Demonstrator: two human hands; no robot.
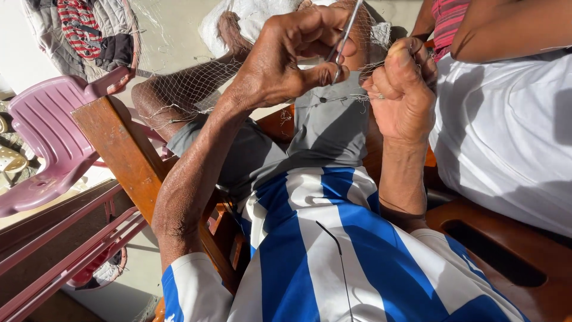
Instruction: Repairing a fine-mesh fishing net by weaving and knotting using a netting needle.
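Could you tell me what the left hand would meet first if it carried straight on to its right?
Probably the right hand, pinching the net close beside it; the left hand holds a thin metal tool. Depth is unclear.

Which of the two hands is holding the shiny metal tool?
The left hand holds the thin metal tool, pinched between thumb and fingers. The right hand only grips the fine netting.

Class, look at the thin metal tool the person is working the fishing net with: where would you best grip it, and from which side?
Grip the thin metal tool at its lower end, from the left, as the left hand pinches it; its upper shaft slants up, bare.
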